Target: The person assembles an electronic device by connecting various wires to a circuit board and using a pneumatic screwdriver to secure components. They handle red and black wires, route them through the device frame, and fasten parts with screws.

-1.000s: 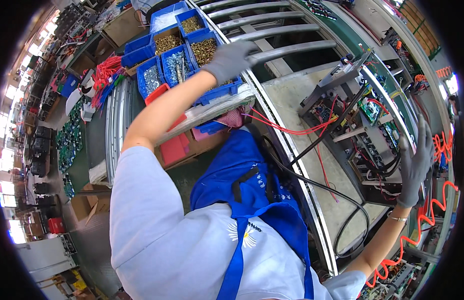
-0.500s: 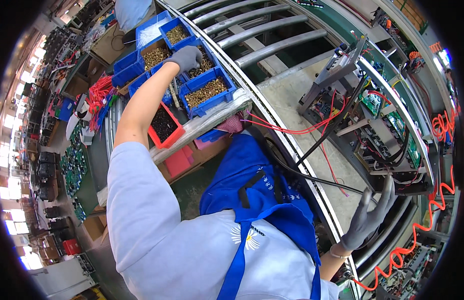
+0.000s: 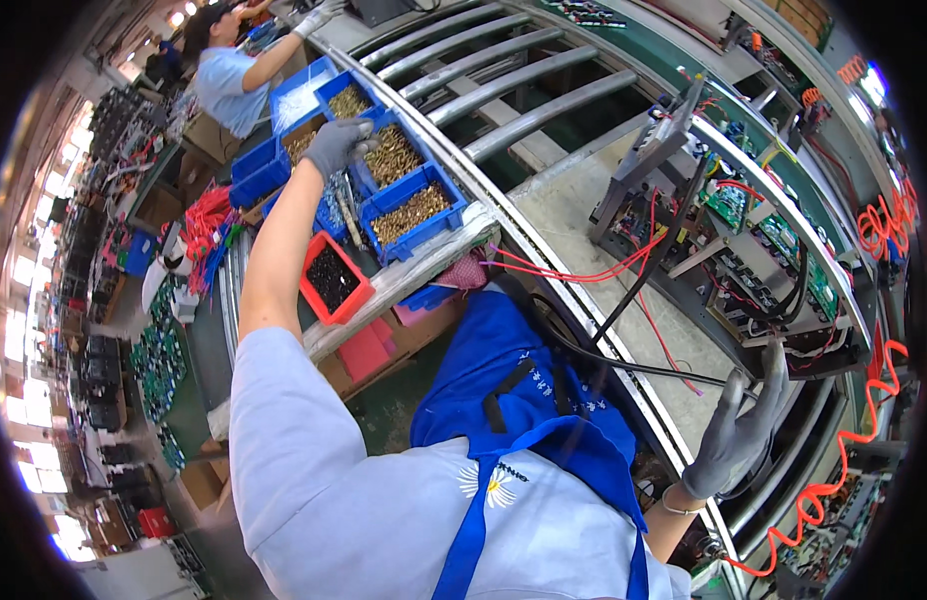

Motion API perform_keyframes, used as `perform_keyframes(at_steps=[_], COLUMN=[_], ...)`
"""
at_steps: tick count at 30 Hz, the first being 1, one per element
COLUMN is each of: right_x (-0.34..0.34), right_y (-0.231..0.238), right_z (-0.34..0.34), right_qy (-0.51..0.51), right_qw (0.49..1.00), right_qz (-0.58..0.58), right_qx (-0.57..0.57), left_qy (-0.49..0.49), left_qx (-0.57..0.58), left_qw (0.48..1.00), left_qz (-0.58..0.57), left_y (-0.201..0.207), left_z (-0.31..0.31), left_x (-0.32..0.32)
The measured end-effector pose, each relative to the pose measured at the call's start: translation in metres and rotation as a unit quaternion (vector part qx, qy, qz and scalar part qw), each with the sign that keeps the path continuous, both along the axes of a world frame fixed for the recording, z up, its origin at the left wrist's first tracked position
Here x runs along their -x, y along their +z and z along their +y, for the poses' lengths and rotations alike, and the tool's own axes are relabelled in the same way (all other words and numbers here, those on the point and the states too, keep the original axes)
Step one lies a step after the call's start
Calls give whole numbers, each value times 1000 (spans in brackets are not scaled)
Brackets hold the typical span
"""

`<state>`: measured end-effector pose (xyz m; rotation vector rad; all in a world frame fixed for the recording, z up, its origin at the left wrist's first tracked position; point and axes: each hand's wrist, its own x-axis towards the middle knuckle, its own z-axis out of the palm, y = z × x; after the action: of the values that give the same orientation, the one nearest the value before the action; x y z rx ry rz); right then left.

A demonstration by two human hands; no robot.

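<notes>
Head view: left hand (image 3: 339,143) curled over blue screw bin (image 3: 396,158); right hand (image 3: 741,428) open, empty.

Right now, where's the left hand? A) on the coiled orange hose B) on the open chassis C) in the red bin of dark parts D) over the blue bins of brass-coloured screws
D: the gloved left hand is closed over the blue bins of brass-coloured screws, well past the red bin.

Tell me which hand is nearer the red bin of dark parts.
Left. The left hand reaches over the blue bins just beyond the red bin; the right hand hangs far off by the conveyor.
</notes>
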<state>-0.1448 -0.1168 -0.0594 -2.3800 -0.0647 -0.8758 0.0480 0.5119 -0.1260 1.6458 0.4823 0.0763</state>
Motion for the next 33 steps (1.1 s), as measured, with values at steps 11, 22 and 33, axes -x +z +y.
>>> perform_keyframes(at_steps=[11,22,33], right_x=[-34,-24,-92], right_y=[-32,1,39], right_z=[38,-76,-168], right_qy=[174,9,-209], right_qw=[983,994,971], right_qz=[46,17,-52], right_qx=[41,107,102], left_qy=[-337,-463,-510], left_qx=[188,348,316], left_qw=[923,795,796], left_qz=[22,181,81], left_y=[9,35,72], left_z=[-346,-523,-538], left_x=[82,85,83])
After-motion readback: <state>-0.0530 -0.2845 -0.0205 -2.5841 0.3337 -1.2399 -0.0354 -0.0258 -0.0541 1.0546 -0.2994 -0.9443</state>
